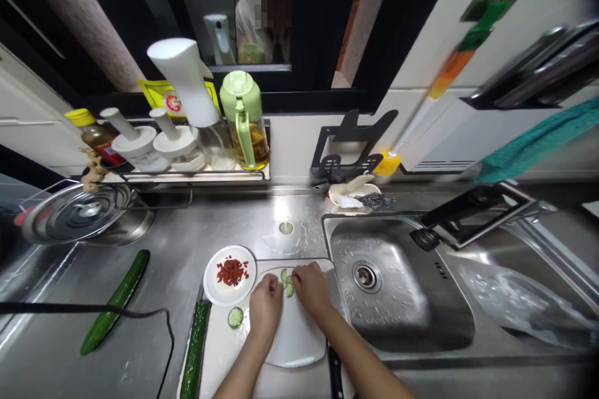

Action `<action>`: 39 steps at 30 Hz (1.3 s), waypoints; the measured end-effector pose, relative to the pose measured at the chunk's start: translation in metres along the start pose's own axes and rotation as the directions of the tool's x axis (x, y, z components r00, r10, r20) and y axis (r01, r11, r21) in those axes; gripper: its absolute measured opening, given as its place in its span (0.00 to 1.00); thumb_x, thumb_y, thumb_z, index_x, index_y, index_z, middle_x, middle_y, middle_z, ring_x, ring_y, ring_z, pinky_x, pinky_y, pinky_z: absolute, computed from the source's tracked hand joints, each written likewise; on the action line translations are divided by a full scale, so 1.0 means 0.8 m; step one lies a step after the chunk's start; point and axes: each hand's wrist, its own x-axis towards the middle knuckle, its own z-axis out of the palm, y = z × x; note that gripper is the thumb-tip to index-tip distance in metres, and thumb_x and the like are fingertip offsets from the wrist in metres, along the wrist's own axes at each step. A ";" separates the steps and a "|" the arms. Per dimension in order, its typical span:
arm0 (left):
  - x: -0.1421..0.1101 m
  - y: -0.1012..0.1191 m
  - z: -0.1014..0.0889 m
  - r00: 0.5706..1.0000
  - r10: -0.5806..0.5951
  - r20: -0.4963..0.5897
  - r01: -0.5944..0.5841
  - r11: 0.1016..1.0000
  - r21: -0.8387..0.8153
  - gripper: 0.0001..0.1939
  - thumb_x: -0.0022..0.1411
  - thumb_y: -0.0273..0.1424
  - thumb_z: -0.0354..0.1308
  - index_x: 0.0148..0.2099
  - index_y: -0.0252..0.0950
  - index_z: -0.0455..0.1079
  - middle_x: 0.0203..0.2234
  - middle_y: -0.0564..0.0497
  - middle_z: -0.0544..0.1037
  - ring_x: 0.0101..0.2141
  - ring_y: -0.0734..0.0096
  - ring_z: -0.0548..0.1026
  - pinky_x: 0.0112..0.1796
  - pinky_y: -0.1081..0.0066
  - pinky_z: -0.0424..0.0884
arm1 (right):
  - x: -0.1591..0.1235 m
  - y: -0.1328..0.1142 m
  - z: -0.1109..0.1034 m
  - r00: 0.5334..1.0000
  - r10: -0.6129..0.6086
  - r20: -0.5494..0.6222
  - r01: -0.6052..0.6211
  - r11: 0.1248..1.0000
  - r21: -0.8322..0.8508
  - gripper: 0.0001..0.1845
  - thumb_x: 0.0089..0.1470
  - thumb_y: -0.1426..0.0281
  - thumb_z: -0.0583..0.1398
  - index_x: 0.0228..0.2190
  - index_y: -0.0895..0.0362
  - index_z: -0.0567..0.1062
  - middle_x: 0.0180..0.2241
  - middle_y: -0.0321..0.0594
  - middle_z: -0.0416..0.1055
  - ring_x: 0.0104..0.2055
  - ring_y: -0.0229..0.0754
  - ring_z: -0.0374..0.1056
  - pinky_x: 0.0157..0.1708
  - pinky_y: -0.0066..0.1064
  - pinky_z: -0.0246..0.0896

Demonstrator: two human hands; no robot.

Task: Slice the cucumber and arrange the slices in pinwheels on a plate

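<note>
The only bold print ahead of me is on the yellow packet (pixel 159 98): a red disc bearing a pale character, too small for me to make out. The yellow-capped bottle (pixel 102 138) has a red label, its wording blurred.

Both my forearms reach forward from the near edge, wrists bent, hands meeting over the far end of a white plate (pixel 296 343) on the board (pixel 222 365). My left hand (pixel 264 307) is curled narrow, thumb close to the forefinger; my right hand (pixel 311 288) bends its fingers down at the cucumber slices (pixel 290 290). I cannot tell whether either hand grips one. Those slices lie overlapping on the plate, between my fingertips.

Left of my left hand, a single slice (pixel 235 318) lies just below the dish (pixel 210 283) of red berries (pixel 232 271). A knife (pixel 335 373) lies beside my right forearm.
</note>
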 end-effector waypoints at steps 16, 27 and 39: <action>0.000 -0.007 0.005 0.993 0.109 -0.034 -0.106 0.991 0.081 0.06 0.55 0.30 0.50 0.33 0.36 0.68 0.26 0.51 0.71 0.29 0.69 0.70 0.34 0.72 0.61 | -0.002 0.001 0.009 0.999 -0.028 -0.040 0.025 0.996 -0.081 0.09 0.59 0.69 0.52 0.32 0.54 0.72 0.37 0.41 0.72 0.45 0.47 0.59 0.37 0.35 0.47; -0.003 -0.003 -0.001 0.989 0.146 -0.035 -0.143 0.986 0.080 0.07 0.57 0.30 0.49 0.30 0.37 0.67 0.23 0.52 0.71 0.28 0.69 0.69 0.32 0.72 0.61 | -0.008 0.003 0.005 0.995 -0.021 -0.094 0.018 0.999 -0.038 0.09 0.58 0.69 0.52 0.30 0.54 0.72 0.35 0.38 0.73 0.44 0.45 0.60 0.37 0.32 0.48; -0.034 -0.077 -0.095 0.977 0.084 -0.198 -0.065 0.993 0.101 0.13 0.57 0.38 0.50 0.36 0.38 0.72 0.30 0.48 0.77 0.28 0.67 0.73 0.34 0.69 0.68 | -0.085 0.008 0.012 0.996 0.015 -0.083 -0.010 0.998 0.067 0.09 0.55 0.73 0.54 0.28 0.55 0.72 0.30 0.37 0.72 0.39 0.44 0.62 0.37 0.31 0.51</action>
